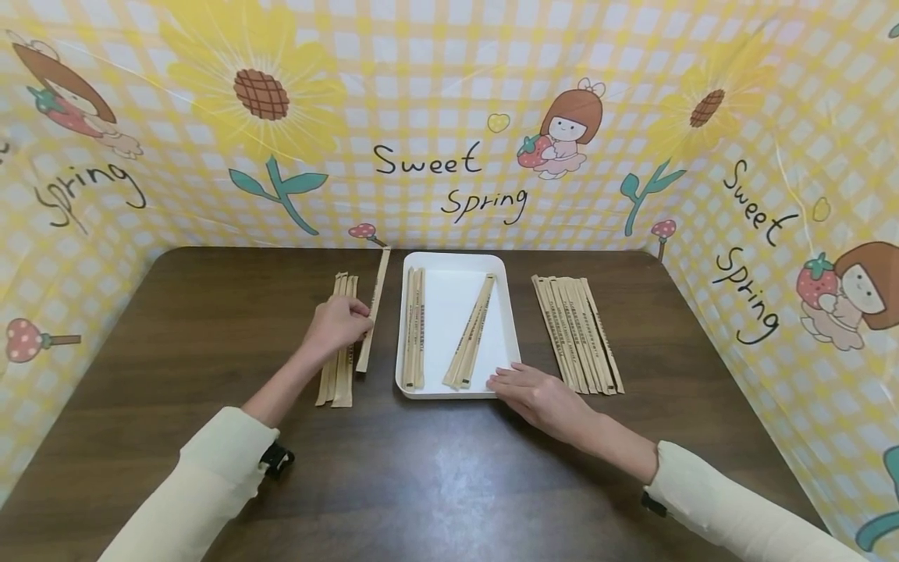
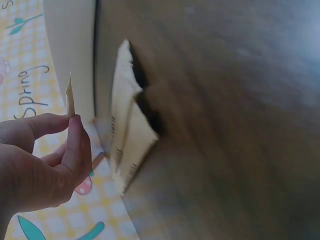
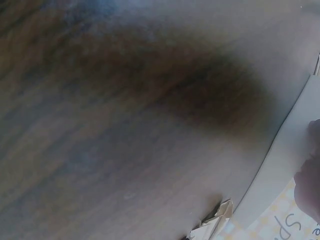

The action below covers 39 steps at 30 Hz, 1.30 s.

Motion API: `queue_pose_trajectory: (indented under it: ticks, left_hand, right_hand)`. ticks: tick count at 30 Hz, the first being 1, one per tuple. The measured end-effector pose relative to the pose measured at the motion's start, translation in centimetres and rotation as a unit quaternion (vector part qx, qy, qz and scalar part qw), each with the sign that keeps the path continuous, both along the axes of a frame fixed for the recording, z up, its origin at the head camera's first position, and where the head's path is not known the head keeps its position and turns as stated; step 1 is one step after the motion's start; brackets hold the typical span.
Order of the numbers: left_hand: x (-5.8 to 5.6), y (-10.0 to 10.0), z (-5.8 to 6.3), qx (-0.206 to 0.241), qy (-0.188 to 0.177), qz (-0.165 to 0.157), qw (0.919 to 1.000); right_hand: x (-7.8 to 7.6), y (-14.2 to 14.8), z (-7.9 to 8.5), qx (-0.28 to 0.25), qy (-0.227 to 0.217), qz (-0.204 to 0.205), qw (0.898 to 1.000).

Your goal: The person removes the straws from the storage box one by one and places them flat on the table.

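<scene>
Pinched between the thumb and fingers of my left hand (image 1: 340, 321) is a slim kraft-paper stick packet (image 1: 374, 308), standing apart from the left pile of packets (image 1: 342, 382). In the left wrist view, that packet's end (image 2: 70, 102) pokes up from the fingertips. The white tray (image 1: 456, 394) stands in the middle, with a few packets (image 1: 416, 328) along its left side and a slanted pair (image 1: 470, 332) toward its right. My right hand (image 1: 541, 398) rests at the tray's front right corner, fingers extended over the rim; the right wrist view catches only part of it.
To the right of the tray lies a row of several similar packets (image 1: 579, 336) side by side. The dark wooden table (image 1: 435, 484) is bounded at the back and sides by a yellow checked cloth (image 1: 421, 70).
</scene>
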<state>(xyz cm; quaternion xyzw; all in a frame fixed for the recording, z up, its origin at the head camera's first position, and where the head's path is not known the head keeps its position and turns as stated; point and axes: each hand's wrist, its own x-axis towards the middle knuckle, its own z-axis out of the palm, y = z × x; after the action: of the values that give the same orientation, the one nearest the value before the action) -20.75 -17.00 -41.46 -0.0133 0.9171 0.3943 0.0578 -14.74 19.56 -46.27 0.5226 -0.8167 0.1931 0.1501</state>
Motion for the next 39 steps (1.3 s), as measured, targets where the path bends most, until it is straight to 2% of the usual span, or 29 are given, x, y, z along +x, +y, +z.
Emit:
queue_pose_trajectory:
  ticks: [6,10,17,21,30,39]
  left_hand:
    - [0.7,-1.5,-0.2,-0.02,0.008,0.009,0.9997]
    - [1.2,-2.4,-0.4,-0.015,0.005,0.018,0.9997]
    - [1.9,-4.0,-0.8,0.027,-0.032,0.039,0.9984]
    - [2.3,-4.8,-1.1,0.042,-0.039,0.046,0.9973]
    - [3.0,-5.7,-1.8,0.04,-0.049,0.058,0.9963]
    - [3.3,-5.9,-1.8,0.044,-0.058,0.06,0.9956]
  right_hand:
    - [0.0,0.0,0.0,0.001,0.005,-0.003,1.0]
    - [0.0,0.0,-0.1,0.0,0.008,-0.002,1.0]
    - [0.0,-0.1,-0.1,0.002,0.007,-0.001,1.0]
    - [0.1,-0.1,0.0,0.004,0.004,-0.003,1.0]
    - [0.1,-0.1,-0.1,0.0,0.009,-0.002,1.0]
    - [0.1,-0.1,0.0,-0.005,0.005,0.0,1.0]
